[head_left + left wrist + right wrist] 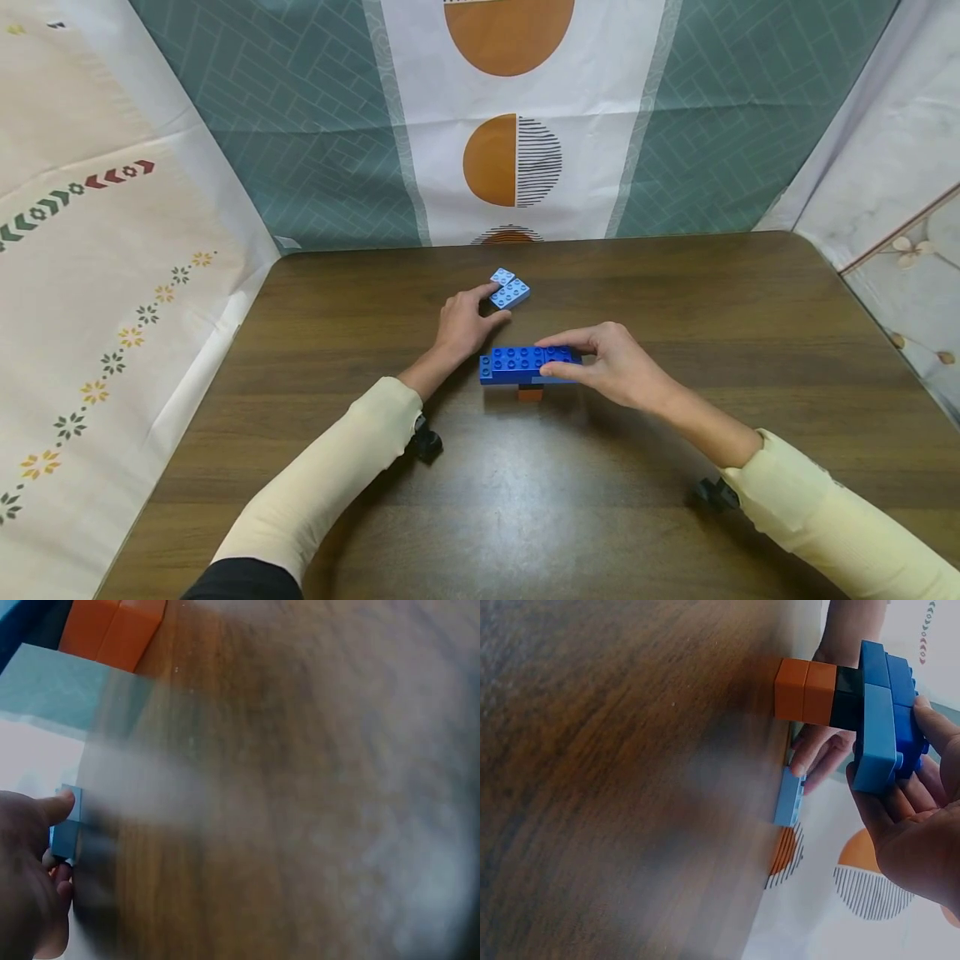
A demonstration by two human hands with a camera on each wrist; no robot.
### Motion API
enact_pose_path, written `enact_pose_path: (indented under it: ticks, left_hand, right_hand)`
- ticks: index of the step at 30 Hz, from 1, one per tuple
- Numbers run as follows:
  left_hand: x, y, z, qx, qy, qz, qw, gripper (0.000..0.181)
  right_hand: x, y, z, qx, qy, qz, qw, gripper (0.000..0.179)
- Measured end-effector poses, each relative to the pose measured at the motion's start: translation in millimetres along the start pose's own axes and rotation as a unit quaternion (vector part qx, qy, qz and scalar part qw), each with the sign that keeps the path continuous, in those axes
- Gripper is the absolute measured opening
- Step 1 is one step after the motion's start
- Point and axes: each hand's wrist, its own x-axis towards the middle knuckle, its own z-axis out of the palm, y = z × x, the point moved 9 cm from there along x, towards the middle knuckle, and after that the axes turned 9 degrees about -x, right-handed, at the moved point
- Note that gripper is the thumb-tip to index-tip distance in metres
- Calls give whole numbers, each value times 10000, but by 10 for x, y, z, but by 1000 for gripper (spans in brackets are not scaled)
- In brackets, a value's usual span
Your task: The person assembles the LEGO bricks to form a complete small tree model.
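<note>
In the head view my right hand grips the right end of a brick structure, thumb on the near side and fingers on the far side. Dark blue bricks form its wide top. The right wrist view shows a lighter blue brick beneath them, then a dark brick and two orange bricks as a narrow stem. Farther back, my left hand reaches to two light blue bricks lying side by side; its index fingertip touches their left side and its thumb extends close to their near edge.
Everything lies on a brown wooden table. A patterned cloth hangs along its back edge, with light cloths at the sides. Small black wrist cameras sit under both sleeves.
</note>
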Motion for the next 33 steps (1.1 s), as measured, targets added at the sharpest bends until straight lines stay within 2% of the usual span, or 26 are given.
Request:
enact_pose_path:
  ticks: [9,16,22,33]
  left_hand:
    - [22,-9,-20,55,207,57,9998,47]
    - [-35,28,-138,-165,92,306,9994,45]
    - [-165,124,-300,-555,-62,470,9973,43]
    - [-511,490,-527,-1267,-382,983,9863,40]
  right_hand:
    - [6,-13,-1,-31,-3,-18,10000,37]
    - [15,-14,2,-68,20,-29,10000,37]
    - [20,-16,-3,-55,24,20,10000,37]
    - [11,0,2,109,-1,12,9999,38]
